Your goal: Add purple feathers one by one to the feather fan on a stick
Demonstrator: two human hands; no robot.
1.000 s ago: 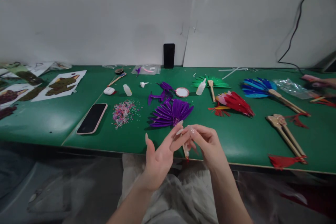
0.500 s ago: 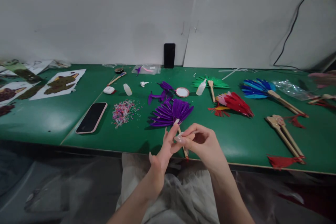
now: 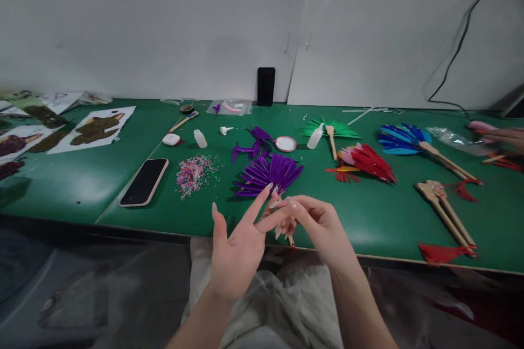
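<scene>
Left hand (image 3: 237, 253): palm up, fingers spread. Right hand (image 3: 321, 223): pinches a left-hand finger. Purple fan (image 3: 268, 174): lies on their far side.

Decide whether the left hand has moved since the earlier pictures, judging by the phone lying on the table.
Yes, leftward. The left hand has spread, its thumb reaching nearer the lying phone than in both earlier pictures.
</scene>
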